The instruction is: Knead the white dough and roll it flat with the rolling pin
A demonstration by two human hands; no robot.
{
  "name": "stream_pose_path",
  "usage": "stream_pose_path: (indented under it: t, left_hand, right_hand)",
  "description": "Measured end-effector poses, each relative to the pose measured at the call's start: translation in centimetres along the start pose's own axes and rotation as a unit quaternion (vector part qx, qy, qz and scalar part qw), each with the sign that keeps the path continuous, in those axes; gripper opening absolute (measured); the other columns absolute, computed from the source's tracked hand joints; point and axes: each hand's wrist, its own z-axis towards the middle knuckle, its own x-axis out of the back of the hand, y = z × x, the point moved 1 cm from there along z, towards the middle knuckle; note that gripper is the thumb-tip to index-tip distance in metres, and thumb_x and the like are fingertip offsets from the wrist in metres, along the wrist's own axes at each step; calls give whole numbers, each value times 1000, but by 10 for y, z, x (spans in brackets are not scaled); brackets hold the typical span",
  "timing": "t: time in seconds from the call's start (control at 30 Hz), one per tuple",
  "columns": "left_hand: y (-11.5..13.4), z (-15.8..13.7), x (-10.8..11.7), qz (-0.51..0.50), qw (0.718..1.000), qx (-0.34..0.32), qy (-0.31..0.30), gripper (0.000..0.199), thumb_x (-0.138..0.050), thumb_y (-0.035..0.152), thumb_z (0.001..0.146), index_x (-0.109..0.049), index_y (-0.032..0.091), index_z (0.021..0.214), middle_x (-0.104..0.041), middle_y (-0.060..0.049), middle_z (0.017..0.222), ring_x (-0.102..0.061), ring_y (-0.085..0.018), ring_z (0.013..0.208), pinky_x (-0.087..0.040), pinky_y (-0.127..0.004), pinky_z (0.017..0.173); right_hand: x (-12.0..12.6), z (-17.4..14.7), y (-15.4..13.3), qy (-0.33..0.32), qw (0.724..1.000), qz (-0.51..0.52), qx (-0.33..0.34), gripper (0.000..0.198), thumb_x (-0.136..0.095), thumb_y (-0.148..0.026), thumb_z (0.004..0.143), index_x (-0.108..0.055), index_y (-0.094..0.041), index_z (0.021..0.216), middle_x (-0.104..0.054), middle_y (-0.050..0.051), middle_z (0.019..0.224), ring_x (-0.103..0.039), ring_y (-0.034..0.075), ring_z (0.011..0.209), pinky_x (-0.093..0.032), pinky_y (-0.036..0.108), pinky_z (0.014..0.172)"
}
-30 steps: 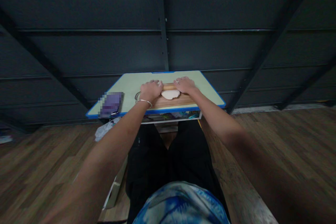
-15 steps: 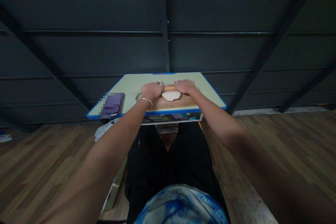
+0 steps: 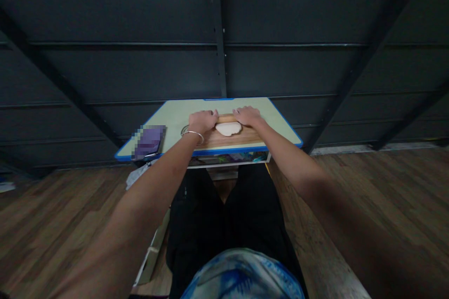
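A wooden rolling pin (image 3: 227,118) lies crosswise along the far side of a pale, flat piece of dough (image 3: 228,129). My left hand (image 3: 203,120) is closed over the pin's left end, with a bracelet at the wrist. Over the right end, my right hand (image 3: 247,115) is closed in the same way. Both ends of the pin are hidden under my hands. Beneath the dough is a wooden board (image 3: 235,140), partly covered by my left hand and right forearm. The dough's near edge is uneven.
The board rests on a light green table (image 3: 182,108) with a blue rim. A purple item (image 3: 150,142), partly pixelated, lies at its left. Below the tabletop is an open shelf (image 3: 228,158) holding things. A dark panelled wall (image 3: 147,72) stands behind.
My hands and the rolling pin stay almost in place at the dough's far edge. The view has shifted very slightly.
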Motion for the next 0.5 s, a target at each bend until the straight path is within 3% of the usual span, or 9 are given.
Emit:
stream_pose_path:
  t: [0.5]
  left_hand:
    - [1, -2, 3, 4, 1000, -21, -9, 70, -19, 48, 109, -76, 15, 133, -75, -22, 132, -70, -38, 122, -51, -49, 102]
  right_hand:
    - [-1, 0, 0, 0, 1000, 7, -6, 70, -19, -54, 113, -72, -18, 141, -67, 19, 148, -64, 37, 133, -49, 51, 109]
